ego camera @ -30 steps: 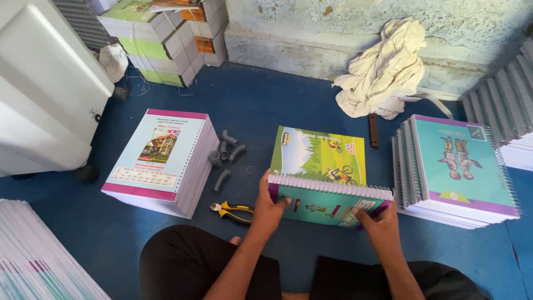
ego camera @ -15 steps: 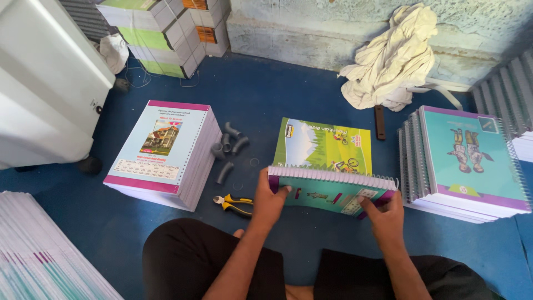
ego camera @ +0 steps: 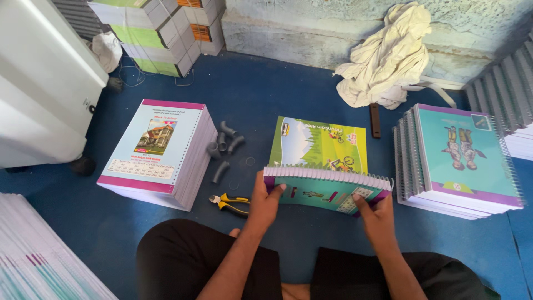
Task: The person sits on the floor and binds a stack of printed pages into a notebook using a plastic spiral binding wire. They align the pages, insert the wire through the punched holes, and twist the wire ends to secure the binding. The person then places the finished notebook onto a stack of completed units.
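Note:
I hold a teal spiral-bound notebook (ego camera: 327,191) upright on the blue floor (ego camera: 288,100), its white wire spine on top. My left hand (ego camera: 265,200) grips its left end, thumb over the front cover. My right hand (ego camera: 377,214) grips the lower right corner. Just behind it lies a green and yellow book cover (ego camera: 319,143), flat on the floor. Yellow-handled pliers (ego camera: 229,203) lie left of my left hand.
A stack of punched, unbound books (ego camera: 161,150) stands at the left, with grey plastic pieces (ego camera: 223,147) beside it. Finished spiral notebooks (ego camera: 461,158) are piled at the right. A crumpled cream cloth (ego camera: 388,55) lies by the wall, a white machine (ego camera: 39,89) at far left.
The notebook has stayed between my hands with only a slight shift of grip. My head has moved, so the scene sits a little lower and more to the right.

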